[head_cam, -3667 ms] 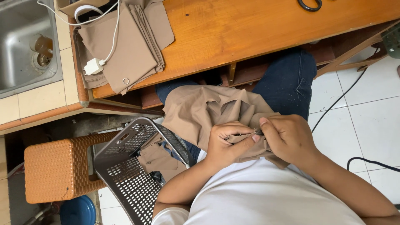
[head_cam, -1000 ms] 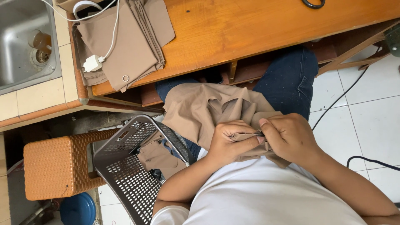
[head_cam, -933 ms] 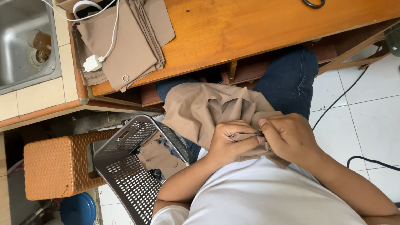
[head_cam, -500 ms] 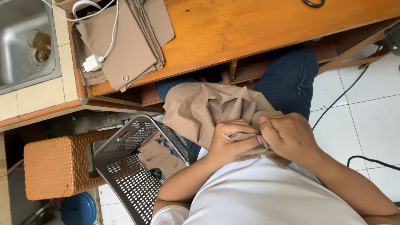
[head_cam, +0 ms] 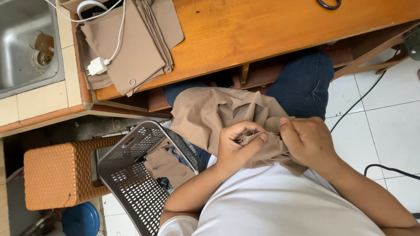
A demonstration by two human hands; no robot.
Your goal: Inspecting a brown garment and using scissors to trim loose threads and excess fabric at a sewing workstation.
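The person sits at a wooden table (head_cam: 271, 35) with a tan cloth (head_cam: 210, 116) bunched on the lap, over blue jeans (head_cam: 306, 83). The left hand (head_cam: 236, 146) curls around a fold of the cloth, thumb and forefinger pinching a small edge of it. The right hand (head_cam: 308, 140) grips the same cloth just beside it, fingers pressed together and bent into the fabric. A grey perforated basket (head_cam: 131, 175) with more tan pieces stands near the left elbow, beside a brown stool (head_cam: 57, 175). Folded tan cloths (head_cam: 135, 43) lie on the table with a white charger (head_cam: 97, 66).
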